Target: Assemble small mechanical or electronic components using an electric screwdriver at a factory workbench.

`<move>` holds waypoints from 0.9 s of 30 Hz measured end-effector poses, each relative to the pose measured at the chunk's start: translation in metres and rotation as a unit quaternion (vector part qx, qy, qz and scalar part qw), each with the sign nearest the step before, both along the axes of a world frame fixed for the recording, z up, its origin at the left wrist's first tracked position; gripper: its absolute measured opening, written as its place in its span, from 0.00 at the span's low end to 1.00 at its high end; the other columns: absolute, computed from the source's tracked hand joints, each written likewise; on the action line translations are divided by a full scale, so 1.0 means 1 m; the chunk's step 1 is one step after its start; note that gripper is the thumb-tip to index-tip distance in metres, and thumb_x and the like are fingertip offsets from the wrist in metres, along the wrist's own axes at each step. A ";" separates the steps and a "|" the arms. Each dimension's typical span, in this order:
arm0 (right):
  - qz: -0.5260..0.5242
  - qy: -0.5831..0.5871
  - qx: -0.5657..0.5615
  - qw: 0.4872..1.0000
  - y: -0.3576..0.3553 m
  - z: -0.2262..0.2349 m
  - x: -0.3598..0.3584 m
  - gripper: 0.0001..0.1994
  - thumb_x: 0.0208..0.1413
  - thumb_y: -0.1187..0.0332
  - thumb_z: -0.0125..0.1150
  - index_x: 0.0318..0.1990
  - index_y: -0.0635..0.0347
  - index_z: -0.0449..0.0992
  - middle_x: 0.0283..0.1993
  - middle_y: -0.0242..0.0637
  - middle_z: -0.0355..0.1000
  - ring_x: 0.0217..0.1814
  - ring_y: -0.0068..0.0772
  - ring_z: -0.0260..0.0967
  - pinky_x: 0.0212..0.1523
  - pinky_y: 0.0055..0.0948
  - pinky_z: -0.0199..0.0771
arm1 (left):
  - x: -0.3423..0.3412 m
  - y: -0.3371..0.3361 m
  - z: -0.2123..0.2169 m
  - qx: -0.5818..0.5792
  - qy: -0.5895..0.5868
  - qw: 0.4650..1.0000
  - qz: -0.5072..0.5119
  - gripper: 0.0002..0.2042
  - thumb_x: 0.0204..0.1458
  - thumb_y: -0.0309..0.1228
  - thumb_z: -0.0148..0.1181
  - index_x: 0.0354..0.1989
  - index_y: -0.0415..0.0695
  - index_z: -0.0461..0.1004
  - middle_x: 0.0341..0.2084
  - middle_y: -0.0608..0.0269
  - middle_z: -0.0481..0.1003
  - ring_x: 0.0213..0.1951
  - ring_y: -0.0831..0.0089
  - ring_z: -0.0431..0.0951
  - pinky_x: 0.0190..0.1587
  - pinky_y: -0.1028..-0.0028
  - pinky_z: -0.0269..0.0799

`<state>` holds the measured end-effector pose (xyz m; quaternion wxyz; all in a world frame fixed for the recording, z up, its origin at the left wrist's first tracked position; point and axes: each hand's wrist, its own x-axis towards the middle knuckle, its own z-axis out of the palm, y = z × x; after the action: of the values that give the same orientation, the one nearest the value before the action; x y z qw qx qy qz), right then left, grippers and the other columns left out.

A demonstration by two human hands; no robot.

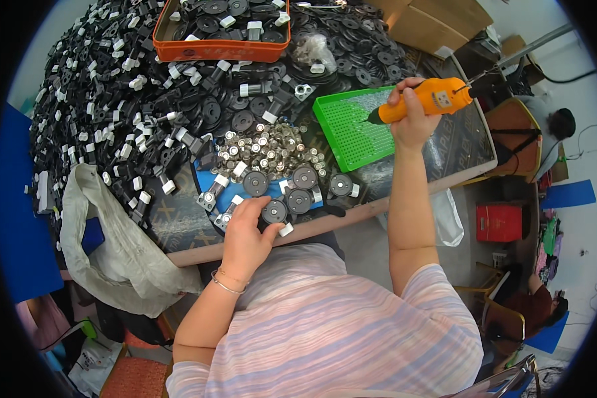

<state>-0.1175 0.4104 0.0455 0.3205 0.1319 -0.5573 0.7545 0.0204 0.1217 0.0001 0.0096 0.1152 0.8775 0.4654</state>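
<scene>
My right hand (414, 125) is wrapped round an orange electric screwdriver (438, 97), which hangs from a metal arm. Its dark tip points down over a green perforated tray (351, 159), where a layer of small silvery pieces lies. At the near table edge, my left hand (244, 237) grips a black wheel part (274, 211) with a white block, thumb and fingers on its sides. Several similar wheel parts (305, 178) sit beside it on a blue mat (213, 182). Just behind them is a heap of small shiny metal fittings (265, 147).
A big pile of black and white parts (113, 99) covers the table's left and back. An orange-red bin (222, 52) of parts rests on it. Black discs (358, 40) and a cardboard box (438, 23) lie at back right. Grey cloth (123, 265) drapes the left corner.
</scene>
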 end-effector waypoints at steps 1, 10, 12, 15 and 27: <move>-0.003 0.000 0.004 1.000 -0.001 0.000 0.000 0.08 0.49 0.79 0.55 0.37 0.65 0.68 0.31 0.43 0.68 0.26 0.33 0.67 0.29 0.29 0.70 | 0.000 0.000 -0.001 0.000 0.008 1.000 -0.001 0.23 0.35 0.25 0.70 0.43 0.36 0.72 0.37 0.52 0.74 0.39 0.57 0.74 0.42 0.68 0.71; 0.011 -0.005 -0.028 1.000 -0.006 0.004 -0.001 0.07 0.47 0.81 0.56 0.35 0.65 0.68 0.27 0.39 0.68 0.23 0.28 0.66 0.26 0.26 0.69 | 0.002 -0.002 0.000 0.018 -0.003 1.000 -0.007 0.22 0.36 0.25 0.69 0.43 0.35 0.71 0.37 0.50 0.73 0.41 0.52 0.72 0.44 0.64 0.69; 0.017 0.000 -0.038 0.999 -0.004 0.011 0.003 0.07 0.47 0.81 0.56 0.35 0.65 0.68 0.27 0.39 0.68 0.23 0.29 0.67 0.27 0.26 0.69 | 0.003 -0.002 -0.001 0.018 -0.002 1.000 -0.005 0.22 0.36 0.25 0.69 0.43 0.35 0.71 0.37 0.50 0.72 0.41 0.52 0.72 0.44 0.64 0.69; 0.059 0.024 -0.068 0.996 -0.009 0.026 0.019 0.08 0.49 0.79 0.54 0.37 0.64 0.67 0.32 0.42 0.67 0.26 0.32 0.66 0.29 0.28 0.69 | 0.002 -0.002 -0.001 0.015 0.009 1.000 -0.003 0.22 0.36 0.25 0.69 0.43 0.36 0.71 0.37 0.51 0.73 0.39 0.54 0.72 0.42 0.66 0.69; 0.365 -0.051 0.058 0.928 -0.110 0.035 0.104 0.15 0.48 0.65 0.65 0.37 0.61 0.67 0.35 0.39 0.64 0.24 0.29 0.65 0.26 0.26 0.67 | 0.001 -0.001 0.001 0.028 0.001 1.000 -0.006 0.21 0.37 0.24 0.67 0.43 0.36 0.71 0.35 0.51 0.72 0.37 0.53 0.72 0.39 0.65 0.69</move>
<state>-0.0139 0.3006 0.0801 -0.0138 0.3061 -0.5287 0.7915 0.0211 0.1206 0.0014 0.0078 0.1212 0.8634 0.4897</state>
